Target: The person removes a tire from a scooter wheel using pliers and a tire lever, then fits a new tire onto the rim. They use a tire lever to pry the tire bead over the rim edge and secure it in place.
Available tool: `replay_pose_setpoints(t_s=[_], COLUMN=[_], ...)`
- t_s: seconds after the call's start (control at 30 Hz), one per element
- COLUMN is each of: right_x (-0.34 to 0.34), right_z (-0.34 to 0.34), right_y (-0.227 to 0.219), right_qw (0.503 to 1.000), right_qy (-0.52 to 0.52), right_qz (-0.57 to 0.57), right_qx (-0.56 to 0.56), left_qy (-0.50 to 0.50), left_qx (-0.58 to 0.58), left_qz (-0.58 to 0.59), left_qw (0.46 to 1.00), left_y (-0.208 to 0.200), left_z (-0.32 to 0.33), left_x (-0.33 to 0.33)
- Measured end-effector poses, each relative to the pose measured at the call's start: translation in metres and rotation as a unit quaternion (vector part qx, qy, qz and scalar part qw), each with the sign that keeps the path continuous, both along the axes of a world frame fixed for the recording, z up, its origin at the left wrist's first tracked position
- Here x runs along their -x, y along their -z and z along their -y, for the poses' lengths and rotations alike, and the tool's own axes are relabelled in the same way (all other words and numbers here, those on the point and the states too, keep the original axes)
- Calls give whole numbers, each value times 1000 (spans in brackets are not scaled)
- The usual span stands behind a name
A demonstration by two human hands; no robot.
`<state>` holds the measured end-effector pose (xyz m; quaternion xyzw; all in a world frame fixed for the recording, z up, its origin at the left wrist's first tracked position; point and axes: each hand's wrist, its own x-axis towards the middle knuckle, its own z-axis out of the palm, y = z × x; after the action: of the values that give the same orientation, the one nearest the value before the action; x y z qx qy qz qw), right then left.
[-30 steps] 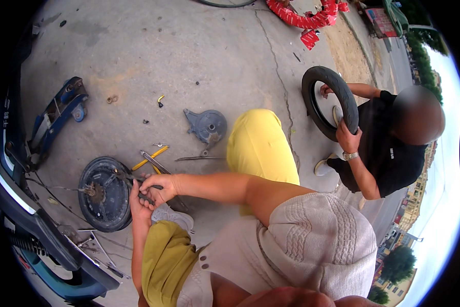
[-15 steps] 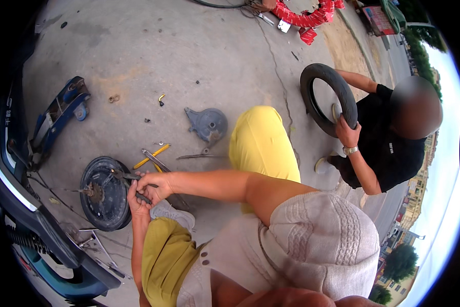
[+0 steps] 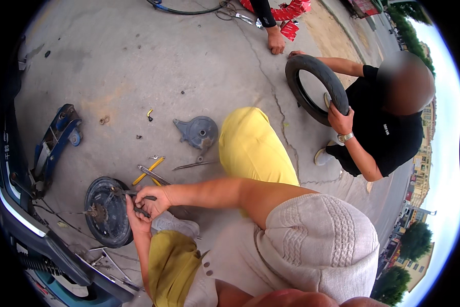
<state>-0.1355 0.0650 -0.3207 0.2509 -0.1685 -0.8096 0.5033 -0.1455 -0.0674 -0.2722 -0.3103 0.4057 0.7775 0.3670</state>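
Observation:
Dark-handled pliers (image 3: 144,198) are in my right hand (image 3: 157,199), which is closed around the handles. Their jaws point left, over the rim edge of a black wheel (image 3: 104,233). Just below, my left hand (image 3: 138,219) is closed about the lower handle, its thumb up beside the wheel. What the jaws grip is too small to make out. The wheel has no tyre on it, and a rusty axle sticks out of its hub. Yellow-handled pliers (image 3: 147,172) and a long metal tool (image 3: 155,175) lie on the ground beyond my hands.
A grey brake drum plate (image 3: 196,132) lies ahead. Left are a blue metal bracket (image 3: 61,134) and a scooter body (image 3: 40,240); several metal tools (image 3: 112,262) lie near it. A person at right holds a tyre (image 3: 317,88); another person's hand (image 3: 276,40) is at the top.
My view has shifted a little. The pliers' handles now show farther apart in my hands. A black-sleeved arm has come in at the top, by the red wrapped roll.

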Motion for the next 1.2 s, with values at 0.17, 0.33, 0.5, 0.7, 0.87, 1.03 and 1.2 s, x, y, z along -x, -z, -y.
replay_pose_setpoints(t_s=[0.17,0.33,0.5,0.7,0.87,1.03,1.2], right_x=[-5,-10,-10,-23,-53,-52,-49], right_z=[-9,-9,-9,-22,-13,-28,-43], right_y=[-3,7,-3,-4,17,-27,-25], right_qw=[998,995,992,983,973,981,926], right_qy=[23,15,2,-4,39,5,-92], right_qz=[-49,-85,-118,-156,-155,-182,-244], right_qx=[20,58,55,99,168,-73,-271], left_qy=[19,38,46,110,254,309,334], left_qx=[86,122,122,87,114,333,560], left_qz=[34,67,69,42,1,-184,-513], left_qw=[996,990,989,989,961,872,558], left_y=[-10,-3,-4,-5,-20,-37,-21], left_z=[2,8,18,21,23,43,29], left_x=[2,3,-1,-7,-14,10,62])
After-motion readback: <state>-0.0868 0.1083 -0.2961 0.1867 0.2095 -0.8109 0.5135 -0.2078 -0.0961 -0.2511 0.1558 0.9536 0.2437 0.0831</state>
